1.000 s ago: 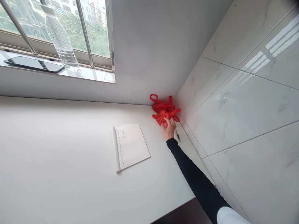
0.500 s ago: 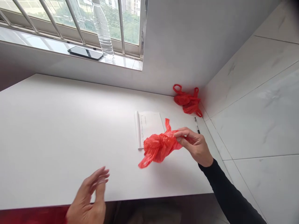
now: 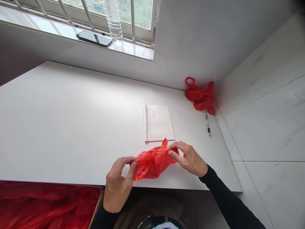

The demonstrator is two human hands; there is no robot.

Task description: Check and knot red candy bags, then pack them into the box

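A crumpled red plastic bag is stretched between my two hands, just above the front edge of the table. My left hand pinches its left end between thumb and fingers. At the bag's upper right side, my right hand grips the plastic with thumb and forefinger. One handle loop sticks up near the right fingers. Right behind the bag lies an open notepad with handwritten columns on its page.
More red plastic bags lie bunched in the back right corner, with a pen in front. A box of red bags stands below the table at left. On the windowsill are a phone and a water bottle.
My left hand has come right and taken hold of the bag's left end. The right hand has brought the bag toward me, off the notepad. The camera view has tilted downward.
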